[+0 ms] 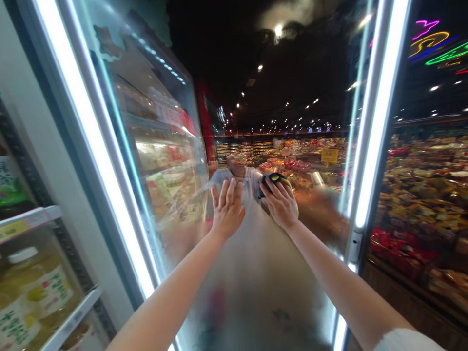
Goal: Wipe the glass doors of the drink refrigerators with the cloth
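Both arms reach forward to a glass door framed by bright light strips. Spread against the glass, with nothing in it, is my left hand. My right hand, right of it, presses a dark cloth-like item with a yellow edge and a yellow patch against the glass. Its fingers lie over the item and hide part of it. A faint reflection of a person in a light top shows in the glass behind both hands.
At the left, shelves hold bottles with white caps and a green package. A light strip runs along the door's right edge. Beyond it, packaged goods fill a display.
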The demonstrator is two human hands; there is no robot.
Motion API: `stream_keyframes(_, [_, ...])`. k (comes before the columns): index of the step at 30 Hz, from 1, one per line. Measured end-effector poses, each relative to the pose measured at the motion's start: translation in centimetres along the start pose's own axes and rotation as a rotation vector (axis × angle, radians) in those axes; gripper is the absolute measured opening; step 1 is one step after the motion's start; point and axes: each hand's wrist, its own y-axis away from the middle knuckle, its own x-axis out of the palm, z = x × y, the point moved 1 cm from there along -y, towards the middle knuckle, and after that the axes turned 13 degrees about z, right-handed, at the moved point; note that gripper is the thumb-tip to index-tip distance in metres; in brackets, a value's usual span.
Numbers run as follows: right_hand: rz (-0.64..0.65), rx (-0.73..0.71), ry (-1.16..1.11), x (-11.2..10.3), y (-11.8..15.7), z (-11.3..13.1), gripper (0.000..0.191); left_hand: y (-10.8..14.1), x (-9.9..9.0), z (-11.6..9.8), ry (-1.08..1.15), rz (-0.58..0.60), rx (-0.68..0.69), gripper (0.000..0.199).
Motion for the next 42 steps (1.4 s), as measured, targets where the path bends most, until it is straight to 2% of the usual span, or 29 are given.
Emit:
stream_keyframes(3, [-0.075, 0.16, -0.008, -0.6, -0.5, -3.0, 0.048, -0.7, 0.2, -1.3, -0.002, 0.014, 0.022, 0.079])
stream_keyframes(5, [-0.118, 0.27, -0.012, -0.3, 1.2, -4.3, 0.049, -0.8, 0.3, -1.9, -0.005, 0.032, 0.019, 0.08])
stream_keyframes(7, [-0.113, 0.31, -0.015, 0.2, 3.6, -4.2, 0.051, -0.7, 0.5, -2.4, -0.013, 0.048, 0.017, 0.079])
stream_keyframes(10, [0.0, 0.153, -0.009, 0.5, 4.8, -2.5, 0.051, -0.9, 0.7, -2.8, -0.027, 0.063, 0.05, 0.076])
stream_keyframes(12, [0.083, 0.012, -0.013, -0.1, 3.3, -2.1, 0.051, -1.5, 0.9, -3.0, -0.03, 0.063, 0.085, 0.074])
stream_keyframes(14, [0.097, -0.012, -0.032, -1.0, 0.9, -3.1, 0.051, -2.1, 1.0, -3.2, -0.026, 0.056, 0.102, 0.075])
stream_keyframes(17, [-0.02, 0.152, -0.069, -1.9, -0.7, -6.7, 0.05, -2.8, 1.2, -3.7, -0.019, 0.046, 0.096, 0.077])
stream_keyframes(19, [-0.107, 0.287, -0.082, -1.8, 0.5, -8.6, 0.05, -2.8, 1.5, -4.1, -0.024, 0.05, 0.085, 0.074])
stream_keyframes(21, [-0.137, 0.343, -0.07, -1.2, 2.8, -9.0, 0.051, -2.6, 1.8, -4.7, -0.033, 0.06, 0.069, 0.073])
stream_keyframes(24, [-0.051, 0.192, -0.021, -0.4, 5.1, -7.6, 0.05, -2.6, 2.4, -5.7, -0.038, 0.064, 0.068, 0.071])
stream_keyframes(27, [0.014, 0.049, -0.004, -0.4, 4.3, -7.3, 0.047, -3.2, 2.9, -6.8, -0.039, 0.037, 0.09, 0.071])
stream_keyframes(29, [-0.011, 0.088, -0.017, -0.7, 3.3, -8.7, 0.047, -3.7, 3.2, -7.4, -0.033, 0.019, 0.094, 0.074])
stream_keyframes(31, [-0.064, 0.191, -0.036, -0.9, 3.4, -10.7, 0.049, -4.0, 3.5, -7.9, -0.024, 0.014, 0.093, 0.077])
stream_keyframes(33, [-0.126, 0.303, -0.049, -0.7, 4.9, -12.2, 0.051, -4.0, 3.9, -8.4, -0.022, 0.01, 0.095, 0.078])
stream_keyframes(35, [-0.171, 0.339, -0.044, -0.2, 7.0, -12.8, 0.05, -3.8, 4.4, -9.0, -0.022, 0.007, 0.105, 0.079])
stream_keyframes(38, [-0.087, 0.193, -0.013, 0.1, 8.7, -12.5, 0.046, -4.0, 5.2, -10.2, -0.007, 0.022, 0.131, 0.082])
stream_keyframes(40, [0.019, 0.077, -0.002, -0.2, 8.2, -12.9, 0.043, -4.5, 5.7, -11.1, 0.006, 0.032, 0.147, 0.082])
stream_keyframes(42, [0.049, 0.07, -0.009, -0.8, 7.2, -14.1, 0.043, -5.0, 6.0, -11.9, 0.017, 0.031, 0.166, 0.082])
